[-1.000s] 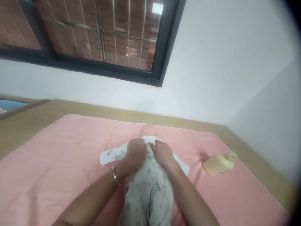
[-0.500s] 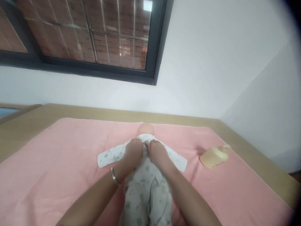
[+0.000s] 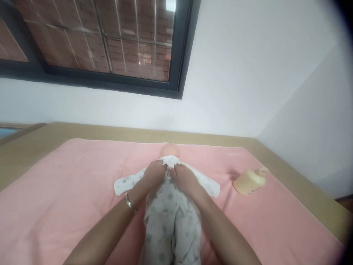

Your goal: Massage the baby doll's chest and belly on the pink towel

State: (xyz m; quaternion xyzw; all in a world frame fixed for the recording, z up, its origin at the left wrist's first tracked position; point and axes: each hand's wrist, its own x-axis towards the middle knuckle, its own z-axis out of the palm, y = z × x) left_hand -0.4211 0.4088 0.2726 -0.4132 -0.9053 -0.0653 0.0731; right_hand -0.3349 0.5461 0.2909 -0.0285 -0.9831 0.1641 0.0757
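Note:
On a pink cloth lies a doll, its round bald head [image 3: 170, 150] toward the wall. It wears a white baby romper [image 3: 162, 213] with a pale green print, sleeves spread out to both sides and legs stretched toward me. My left hand [image 3: 156, 172], below a silver bracelet [image 3: 129, 203], has its fingers closed on the romper's front near the neckline. Close beside it, my right hand [image 3: 185, 177] pinches the same front of the garment. The fingertips meet at the chest, and what fastening lies between them is hidden.
A yellowish baby bottle [image 3: 249, 182] lies on its side on the pink cloth [image 3: 82, 176], to the right. The cloth covers a wooden surface [image 3: 132, 133] that ends at a white wall [image 3: 226, 73]. A dark-framed window [image 3: 176, 73] is above at the left.
Both hands stay at the romper's chest with only a slight shift of the fingers. The left wrist has moved a little to the left, and the view has shifted slightly.

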